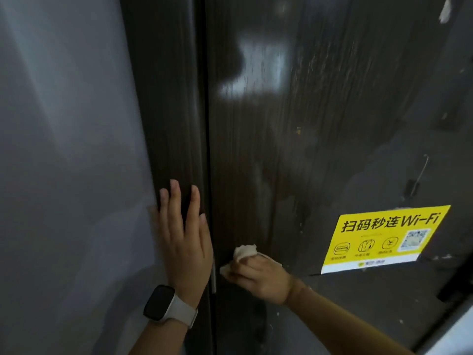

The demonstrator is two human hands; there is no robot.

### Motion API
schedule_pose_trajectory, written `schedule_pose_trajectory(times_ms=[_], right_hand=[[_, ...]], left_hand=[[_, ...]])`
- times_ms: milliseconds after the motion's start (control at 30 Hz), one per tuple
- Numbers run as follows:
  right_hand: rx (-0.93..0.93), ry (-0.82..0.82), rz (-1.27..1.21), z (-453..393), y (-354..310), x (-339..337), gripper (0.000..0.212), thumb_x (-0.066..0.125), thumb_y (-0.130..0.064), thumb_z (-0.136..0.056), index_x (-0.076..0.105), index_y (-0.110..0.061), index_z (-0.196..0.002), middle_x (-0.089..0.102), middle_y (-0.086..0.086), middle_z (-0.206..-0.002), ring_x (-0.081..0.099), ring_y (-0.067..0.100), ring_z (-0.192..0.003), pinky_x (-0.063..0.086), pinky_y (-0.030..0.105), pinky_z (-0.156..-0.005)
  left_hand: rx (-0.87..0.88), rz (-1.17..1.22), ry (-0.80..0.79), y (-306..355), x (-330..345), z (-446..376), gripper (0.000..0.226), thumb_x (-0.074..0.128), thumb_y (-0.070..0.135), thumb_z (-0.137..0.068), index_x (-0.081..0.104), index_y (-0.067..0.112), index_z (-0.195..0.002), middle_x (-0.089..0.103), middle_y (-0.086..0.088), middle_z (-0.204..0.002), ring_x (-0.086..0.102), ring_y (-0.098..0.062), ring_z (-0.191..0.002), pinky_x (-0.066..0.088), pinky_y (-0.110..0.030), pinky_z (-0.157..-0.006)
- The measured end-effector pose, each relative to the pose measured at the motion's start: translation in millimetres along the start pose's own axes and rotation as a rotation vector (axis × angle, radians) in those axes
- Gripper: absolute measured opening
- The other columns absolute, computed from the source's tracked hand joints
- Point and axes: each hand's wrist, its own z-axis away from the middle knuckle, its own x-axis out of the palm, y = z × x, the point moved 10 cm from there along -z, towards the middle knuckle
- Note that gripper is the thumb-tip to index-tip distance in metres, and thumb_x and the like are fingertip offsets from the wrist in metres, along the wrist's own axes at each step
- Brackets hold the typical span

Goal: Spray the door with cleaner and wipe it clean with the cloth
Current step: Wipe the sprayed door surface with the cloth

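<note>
The right hand [261, 276] presses a crumpled pale cloth [244, 252] against the dark wood-grain door [268, 149] — fingers curled around it — just left of a yellow Wi-Fi sticker [384, 239]. The left hand [185, 237], fingers straight, lies flat on the door frame [163, 98].

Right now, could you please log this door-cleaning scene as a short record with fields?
left hand: left hand flat, straight fingers on the door frame
right hand: right hand grips the cloth against the door
wrist: smartwatch on left
sticker: yellow Wi-Fi sticker, right of the cloth
spray bottle: not in view
</note>
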Motion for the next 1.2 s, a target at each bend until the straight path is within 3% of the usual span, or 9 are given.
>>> schedule_pose_trajectory(times_ms=[233,367,467,633,767,900,1000,1100,1200], right_hand=[[0.013,0.293,0.342,-18.7,62.4,-114.0,0.019,0.05,-0.037,-0.1,0.064,-0.027,-0.109,0.067,0.004,-0.102,0.063,0.035,-0.09,0.047,0.054,-0.082],[0.422,0.573,0.268,-3.6,107.0,-157.6,0.022,0.064,-0.002,-0.087,0.061,-0.02,-0.1,0.053,-0.002,-0.099,0.055,0.019,-0.088,0.048,0.039,-0.073],[0.499,0.348,0.148,34.1,84.9,-96.4,0.011,0.06,-0.025,-0.089,0.056,-0.027,-0.078,0.063,-0.026,-0.083,0.054,-0.01,-0.076,0.044,0.02,-0.074],[0.43,-0.061,-0.013,111.6,43.1,-2.4,0.028,0.031,-0.039,-0.106,0.056,-0.029,-0.113,0.054,-0.011,-0.108,0.057,0.007,-0.092,0.047,0.022,-0.081],[0.24,0.129,0.06,67.5,68.5,-77.6,0.02,0.046,-0.037,-0.101,0.063,-0.036,-0.112,0.066,-0.017,-0.112,0.062,0.005,-0.099,0.048,0.027,-0.091],[0.538,0.516,0.133,61.9,119.8,-148.5,0.017,0.062,-0.011,-0.093,0.068,-0.025,-0.101,0.058,-0.001,-0.094,0.054,0.019,-0.083,0.041,0.023,-0.08],[0.605,0.352,-0.034,94.9,98.3,-84.3,0.007,0.064,-0.032,-0.093,0.063,-0.037,-0.098,0.058,-0.01,-0.089,0.055,0.015,-0.082,0.049,0.034,-0.077],[0.39,0.069,-0.048,136.3,48.9,-22.2,0.025,0.046,-0.018,-0.102,0.054,-0.019,-0.125,0.052,0.003,-0.105,0.055,0.025,-0.092,0.048,0.037,-0.084],[0.518,0.091,-0.1,153.2,54.8,-26.7,0.027,0.041,-0.016,-0.103,0.061,-0.009,-0.12,0.053,0.006,-0.107,0.058,0.027,-0.093,0.046,0.032,-0.087]], left_hand=[[0.016,-0.101,0.004,-1.1,19.9,39.8,0.057,0.037,0.023,-0.103,0.012,0.023,-0.155,-0.005,0.003,-0.163,0.0,-0.021,-0.15,0.002,-0.051,-0.12],[-0.015,-0.174,0.052,0.4,26.6,38.6,0.057,0.034,0.022,-0.106,0.006,0.025,-0.155,-0.007,0.004,-0.163,-0.002,-0.02,-0.15,0.002,-0.047,-0.121],[-0.03,-0.19,0.056,-0.2,27.8,42.1,0.058,0.033,0.019,-0.106,0.004,0.023,-0.155,-0.01,0.003,-0.163,-0.005,-0.02,-0.15,0.002,-0.046,-0.121],[-0.035,-0.162,0.032,-3.4,27.4,42.4,0.058,0.033,0.02,-0.106,0.002,0.026,-0.155,-0.011,0.005,-0.162,-0.006,-0.019,-0.15,0.003,-0.047,-0.121],[-0.014,-0.154,0.02,-2.3,25.1,41.8,0.061,0.036,0.02,-0.105,0.002,0.026,-0.155,-0.012,0.006,-0.162,-0.007,-0.018,-0.15,0.0,-0.046,-0.121],[-0.016,-0.147,0.015,-2.1,24.1,40.9,0.063,0.039,0.017,-0.104,0.004,0.025,-0.155,-0.011,0.006,-0.162,-0.006,-0.018,-0.15,0.0,-0.047,-0.12],[-0.005,-0.133,0.009,-2.3,22.9,41.2,0.065,0.041,0.016,-0.103,0.004,0.024,-0.155,-0.011,0.006,-0.162,-0.006,-0.019,-0.15,0.0,-0.049,-0.12],[-0.012,-0.128,-0.018,-3.2,23.4,44.1,0.068,0.041,0.016,-0.101,0.001,0.024,-0.155,-0.012,0.006,-0.162,-0.007,-0.02,-0.149,0.0,-0.052,-0.119],[-0.028,-0.126,-0.047,-4.3,23.6,56.6,0.071,0.044,0.016,-0.099,0.0,0.022,-0.155,-0.01,0.005,-0.162,-0.005,-0.02,-0.15,0.0,-0.053,-0.119]])
